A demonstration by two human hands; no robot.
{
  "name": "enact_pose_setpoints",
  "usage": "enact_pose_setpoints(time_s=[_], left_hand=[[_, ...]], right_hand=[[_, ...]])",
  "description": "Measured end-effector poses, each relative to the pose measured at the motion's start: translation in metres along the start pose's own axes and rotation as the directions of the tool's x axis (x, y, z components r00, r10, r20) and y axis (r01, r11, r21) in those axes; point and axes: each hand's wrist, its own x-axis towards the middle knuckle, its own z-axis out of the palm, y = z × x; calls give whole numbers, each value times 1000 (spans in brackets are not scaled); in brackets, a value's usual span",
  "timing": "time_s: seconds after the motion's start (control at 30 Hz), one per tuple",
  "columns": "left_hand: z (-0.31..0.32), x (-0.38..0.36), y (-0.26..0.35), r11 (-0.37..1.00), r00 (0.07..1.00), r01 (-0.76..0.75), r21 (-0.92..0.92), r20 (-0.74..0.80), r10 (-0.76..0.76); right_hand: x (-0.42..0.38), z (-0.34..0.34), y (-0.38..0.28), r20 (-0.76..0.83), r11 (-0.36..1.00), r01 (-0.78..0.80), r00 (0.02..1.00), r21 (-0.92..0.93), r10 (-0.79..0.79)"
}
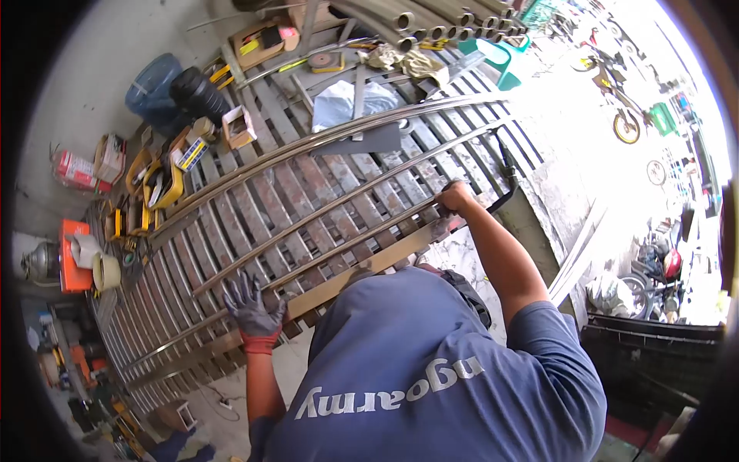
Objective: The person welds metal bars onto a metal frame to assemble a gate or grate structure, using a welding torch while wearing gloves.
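Note:
My left hand [255, 308], in a grey glove with a red cuff, has its fingers spread low over the slatted metal bench [308, 185]. It is beside the near end of a thin shiny metal tube [346, 245]. My right hand [456, 199], apparently bare, is closed around the far right end of that tube, its fingertips partly hidden. A second long tube [339, 205] lies roughly parallel, farther up the bench. Along the near edge runs a wide flat metal bar [362, 279]. A black-framed tool [506, 169], perhaps a hacksaw, rests right of my right hand.
Longer curved-looking tubes [323, 138] cross the bench beyond. Yellow power tools [164, 185], a small open box [239, 127] and a plastic sheet [350, 104] lie farther back. Stacked pipes [439, 23] jut in at the top. A fire extinguisher [77, 168] stands left.

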Motion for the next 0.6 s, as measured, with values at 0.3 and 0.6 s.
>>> enact_pose_setpoints(time_s=[0.3,0.6], left_hand=[[25,52,129,907,941,-289,-307,-264,211],[19,147,343,973,987,-152,-174,-71,141]], right_hand=[[48,-81,-14,354,981,196,917,-4,-182],[192,-242,-79,90,754,650,760,-96,-644]])
